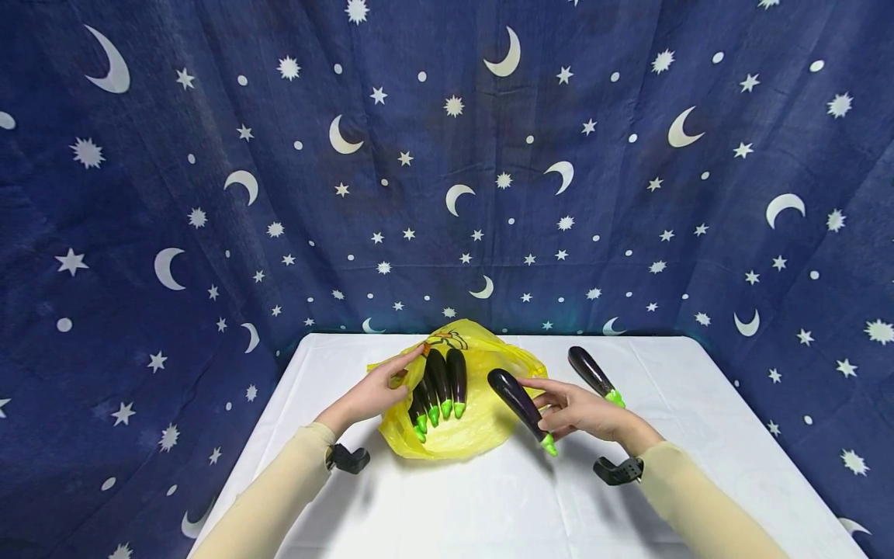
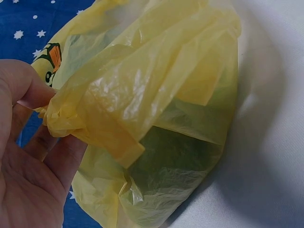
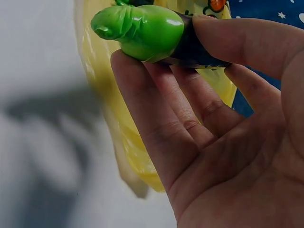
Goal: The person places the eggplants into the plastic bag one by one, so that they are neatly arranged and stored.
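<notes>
A yellow plastic bag lies on the table with its mouth spread open, and several dark purple eggplants with green stem ends rest side by side inside it. My left hand pinches the bag's left rim between thumb and fingers; the bunched plastic shows in the left wrist view. In my right hand an eggplant is held at the bag's right edge, tilted, its green cap toward me. The right wrist view shows thumb and fingertips gripping it near the green cap.
One more eggplant lies on the white tablecloth to the right, behind the right hand. A dark blue curtain with moons and stars hangs behind and beside the table. Black cameras are strapped to both wrists.
</notes>
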A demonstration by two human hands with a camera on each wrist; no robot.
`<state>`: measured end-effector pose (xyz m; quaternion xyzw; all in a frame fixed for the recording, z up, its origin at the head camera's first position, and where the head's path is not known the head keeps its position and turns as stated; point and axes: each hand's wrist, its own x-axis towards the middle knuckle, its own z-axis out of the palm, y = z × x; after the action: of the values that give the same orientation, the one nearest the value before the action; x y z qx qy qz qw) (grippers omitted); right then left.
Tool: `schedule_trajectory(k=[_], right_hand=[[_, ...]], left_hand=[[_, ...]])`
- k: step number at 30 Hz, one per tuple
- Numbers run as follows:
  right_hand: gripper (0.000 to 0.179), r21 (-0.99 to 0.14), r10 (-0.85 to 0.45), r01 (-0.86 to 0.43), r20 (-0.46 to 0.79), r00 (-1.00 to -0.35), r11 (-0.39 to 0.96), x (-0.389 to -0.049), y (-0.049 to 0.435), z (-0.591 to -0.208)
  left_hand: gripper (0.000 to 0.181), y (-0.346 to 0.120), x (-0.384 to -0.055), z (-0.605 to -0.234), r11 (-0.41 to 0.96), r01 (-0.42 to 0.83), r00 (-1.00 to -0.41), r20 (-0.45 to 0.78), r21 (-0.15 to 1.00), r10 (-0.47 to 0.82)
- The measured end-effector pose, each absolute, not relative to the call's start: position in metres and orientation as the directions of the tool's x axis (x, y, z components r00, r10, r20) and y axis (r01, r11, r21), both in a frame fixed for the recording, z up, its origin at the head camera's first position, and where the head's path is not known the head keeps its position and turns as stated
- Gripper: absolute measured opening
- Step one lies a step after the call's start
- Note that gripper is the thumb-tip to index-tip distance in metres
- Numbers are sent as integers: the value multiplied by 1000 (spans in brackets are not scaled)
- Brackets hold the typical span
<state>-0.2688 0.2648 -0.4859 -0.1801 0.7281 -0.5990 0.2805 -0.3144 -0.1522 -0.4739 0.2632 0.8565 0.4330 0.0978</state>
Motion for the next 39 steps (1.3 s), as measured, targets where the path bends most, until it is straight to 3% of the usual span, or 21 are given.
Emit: schedule_trajectory(k=[21,39], right_hand=[[82,-980,-636,122,-196,-746,159,-281,220,-507],[83,-972,-550,186,-234,-802,141,-291,186,-514]], left_hand=[[79,-153,-314,-474,484,369,-842,65,794,536],[79,-152,-316,-474,481,380,-832,64,790,551]])
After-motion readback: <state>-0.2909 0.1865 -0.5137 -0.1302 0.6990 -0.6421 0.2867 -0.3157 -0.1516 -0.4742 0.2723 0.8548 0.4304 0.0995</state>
